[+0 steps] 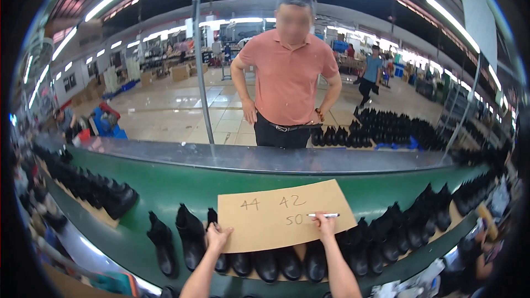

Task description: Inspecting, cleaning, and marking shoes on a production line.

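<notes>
A flat piece of tan cardboard (259, 232) lies across a row of black boots, with dark handwritten marks on its face. My left hand (218, 237) grips its left edge, thumb on top and fingers closed around it. On the right part of the board, my right hand (326, 226) is closed around a white marker pen (330, 215), whose dark tip points left at the last written mark. Black boots (266, 267) show below the board's near edge; their upper parts are hidden beneath it. Two more boots (191, 237) stand uncovered beside my left hand.
Green conveyor belt (165, 182) runs crosswise, with a metal ledge (243, 160) along its far side. More boots (411, 232) line the right, others (99, 190) the left. A person in a pink shirt (290, 77) stands beyond the ledge, near a metal pole (202, 77).
</notes>
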The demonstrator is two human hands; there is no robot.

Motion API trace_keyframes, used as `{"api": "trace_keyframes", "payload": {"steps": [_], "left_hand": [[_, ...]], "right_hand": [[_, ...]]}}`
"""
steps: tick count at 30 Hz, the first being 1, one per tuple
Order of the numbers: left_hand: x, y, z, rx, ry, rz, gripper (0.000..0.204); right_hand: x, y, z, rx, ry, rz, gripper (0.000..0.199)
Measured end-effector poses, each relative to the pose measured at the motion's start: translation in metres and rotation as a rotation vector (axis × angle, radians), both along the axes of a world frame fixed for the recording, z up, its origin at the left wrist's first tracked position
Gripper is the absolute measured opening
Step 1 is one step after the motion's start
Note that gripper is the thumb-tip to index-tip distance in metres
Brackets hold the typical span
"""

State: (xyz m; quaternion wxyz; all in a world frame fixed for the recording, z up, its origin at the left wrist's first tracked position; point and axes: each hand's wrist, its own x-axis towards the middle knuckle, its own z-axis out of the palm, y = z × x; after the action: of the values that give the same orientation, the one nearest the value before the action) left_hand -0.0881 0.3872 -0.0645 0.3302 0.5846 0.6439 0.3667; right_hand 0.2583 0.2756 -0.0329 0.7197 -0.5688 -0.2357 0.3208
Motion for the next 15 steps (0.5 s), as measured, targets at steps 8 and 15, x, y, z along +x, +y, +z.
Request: {"api": "trace_keyframes", "payload": {"steps": [8,15], "left_hand": [[0.008,-0.026,0.015,0.111,-0.603,-0.068,0.048],[-0.031,-0.053,0.088,0.276,-0.788,-0.044,0.04]], "right_hand": [[0.004,-0.036,0.018,0.084,0.134,-0.006,0.019],[-0.025,-0.134,0.107,0.192,0.109,0.174,0.025]]}}
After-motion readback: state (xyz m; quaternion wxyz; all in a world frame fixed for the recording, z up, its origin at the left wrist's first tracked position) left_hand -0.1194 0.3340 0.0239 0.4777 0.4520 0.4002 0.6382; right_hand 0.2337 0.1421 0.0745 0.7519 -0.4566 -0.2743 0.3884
